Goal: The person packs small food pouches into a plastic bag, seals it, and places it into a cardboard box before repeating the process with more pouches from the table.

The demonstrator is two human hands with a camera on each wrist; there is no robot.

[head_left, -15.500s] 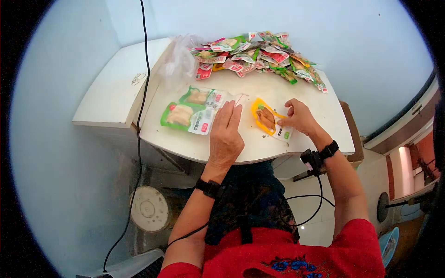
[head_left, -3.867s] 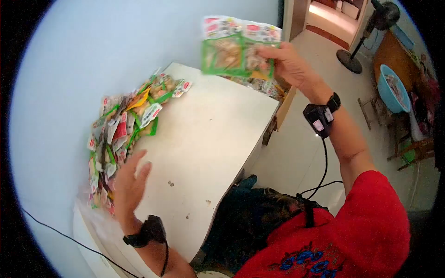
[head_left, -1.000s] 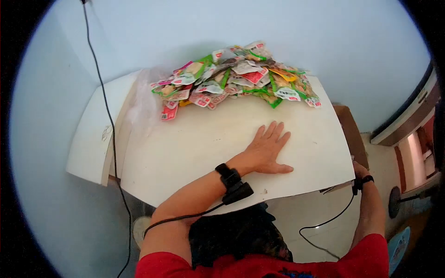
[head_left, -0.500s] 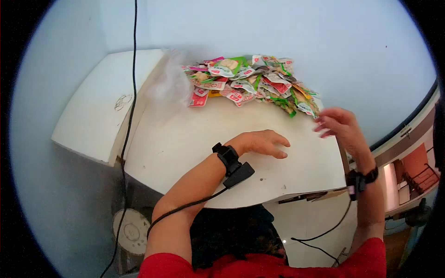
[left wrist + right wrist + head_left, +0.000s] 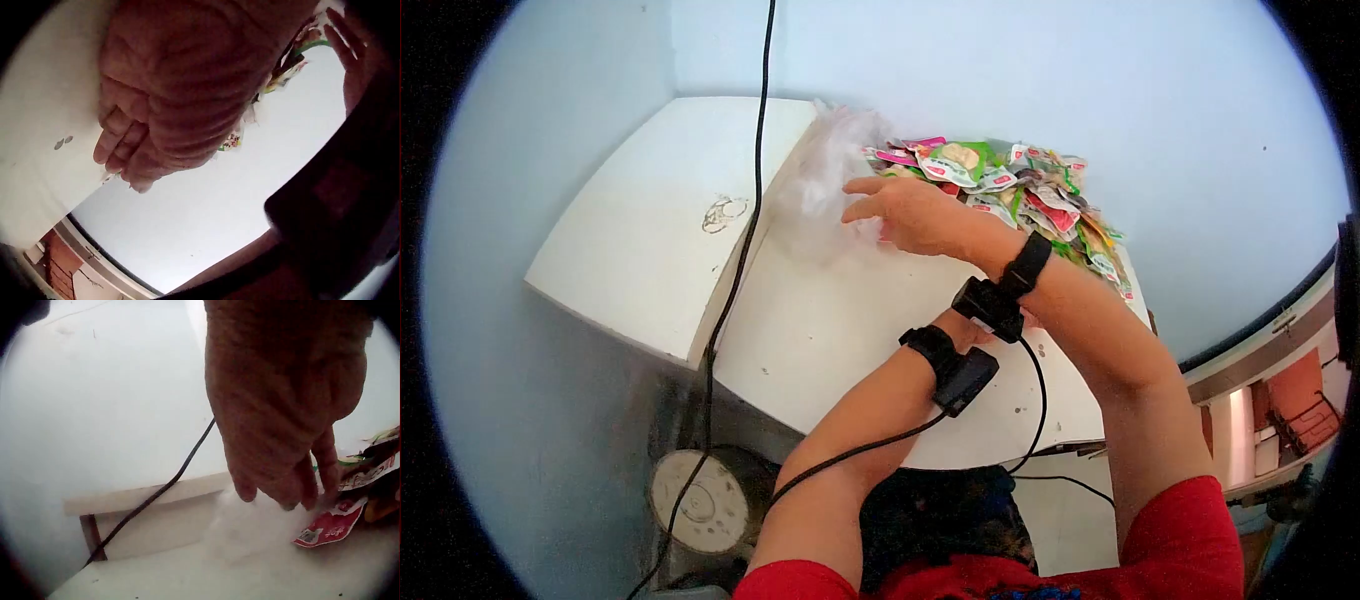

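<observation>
One clear bag [image 5: 828,185] sits crumpled at the left end of the table [image 5: 840,310], beside the packets [image 5: 960,158]. The right hand [image 5: 920,215] reaches over to it, fingers extended, thumb and forefinger apart, gripping nothing; whether the fingertips touch the film I cannot tell. The packets lie heaped along the wall, overlapping too much to count. Their labels carry red marks and dark print on white, too small to read. One red packet [image 5: 331,525], near the fingertips in the right wrist view, shows pale writing, also illegible.

The left hand [image 5: 181,81], mostly hidden in the head view under the right wrist, shows its palm in the left wrist view, fingers loosely bent, holding nothing; whether it rests on the table I cannot tell.

Two black wrist cameras, the right one [image 5: 988,308] and the left one [image 5: 967,382], are strapped on, one per arm, each with a wire. Left of the bag stands one white cabinet [image 5: 640,225] with a dark scrawl [image 5: 725,213], no letters legible. One black cord [image 5: 755,190] hangs before it. Below is one round stool [image 5: 700,500]. Two red sleeves show, the right one [image 5: 1185,535] at the lower right.
</observation>
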